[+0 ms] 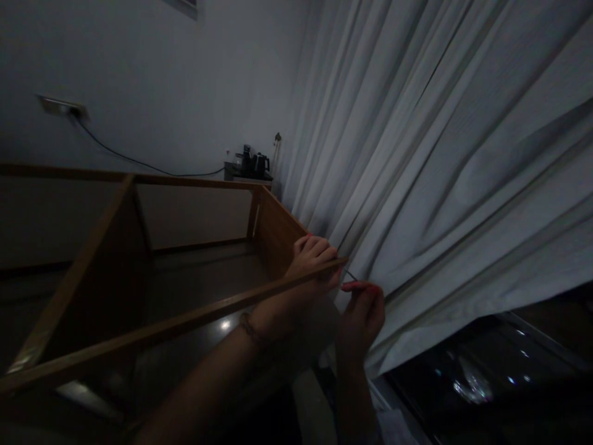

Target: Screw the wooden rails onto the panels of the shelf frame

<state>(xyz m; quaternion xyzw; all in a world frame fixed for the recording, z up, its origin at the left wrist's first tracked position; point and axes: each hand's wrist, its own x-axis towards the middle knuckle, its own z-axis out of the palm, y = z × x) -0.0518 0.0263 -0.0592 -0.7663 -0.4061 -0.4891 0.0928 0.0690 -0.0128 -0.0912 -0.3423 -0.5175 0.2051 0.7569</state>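
A brown wooden furniture frame [259, 295] stretches across the left and middle, with a front rail, a divider and an end panel. My left hand [315, 252] reaches under the front rail from inside the frame. Its fingers are closed round the right front corner, where the rail meets the end panel [280, 232]. Just outside that corner, my right hand [364, 309] is closed in a pinch on a thin metal rod [351, 274]. The rod's far end meets the tip of the rail. Its kind is too dark and small to tell.
Long pale curtains [417, 185] hang close on the right, beside my right hand. At the back, a small cabinet [250, 180] carries a black kettle [261, 162]. A cable [139, 162] runs along the wall from an outlet [60, 107]. Dark reflective glass [500, 364] shows below the curtain.
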